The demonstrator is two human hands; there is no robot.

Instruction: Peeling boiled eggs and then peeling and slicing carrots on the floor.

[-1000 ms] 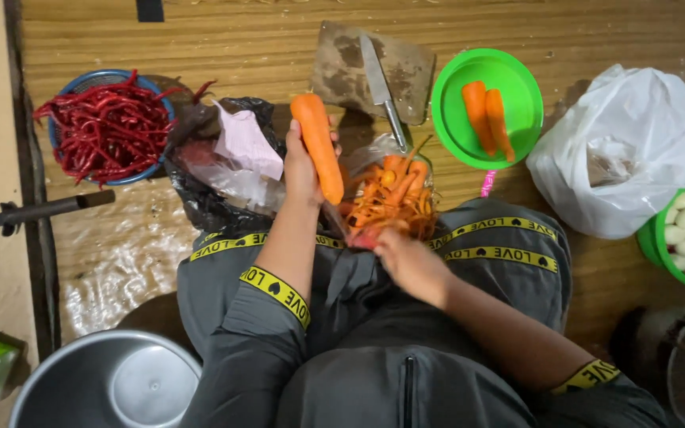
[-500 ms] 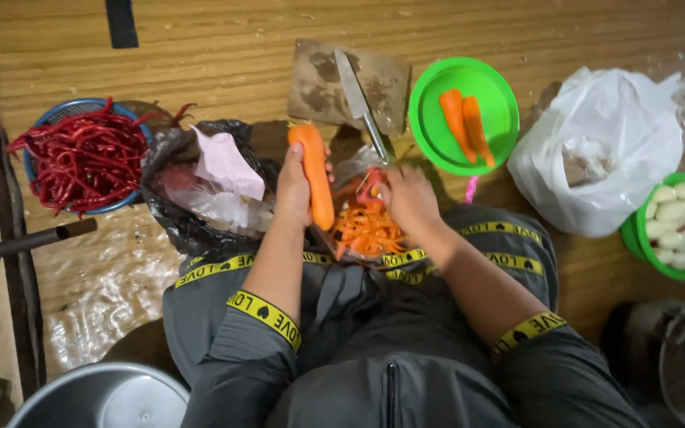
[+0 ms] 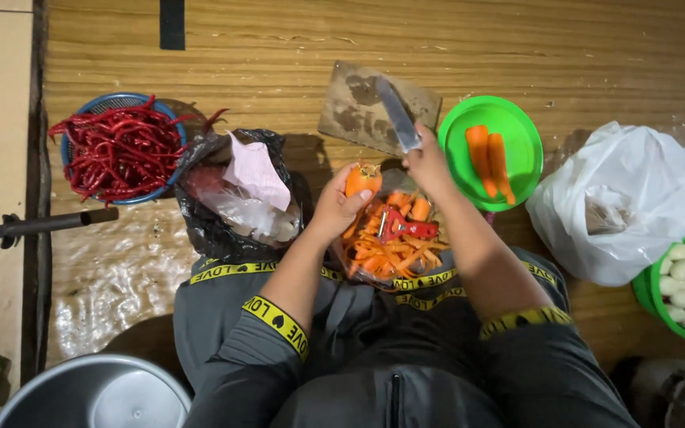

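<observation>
In the head view, a peeled orange carrot [image 3: 362, 179] is gripped in the left hand [image 3: 333, 210], the fingers wrapped around its lower part so that only the cut top end shows above them. A steel-bladed kitchen knife [image 3: 397, 116] is clasped by the right hand [image 3: 428, 162], fingers curled tight about the handle, the blade pointing away over a worn brown wooden cutting board [image 3: 374, 107]. The two hands are near each other, the carrot just left of the knife hand.

The carrot's surface is seen as smooth and bright, its end flat with a darker core. Below it, a heap of orange carrot peelings [image 3: 386, 254] with a red peeler [image 3: 402, 228] on top is held on the lap.

On the wooden floor [image 3: 279, 47], space is bounded by a black plastic bag [image 3: 223, 230] to the left and a round green plastic plate [image 3: 525, 127] bearing two peeled carrots to the right; open boards lie beyond the cutting board.
</observation>
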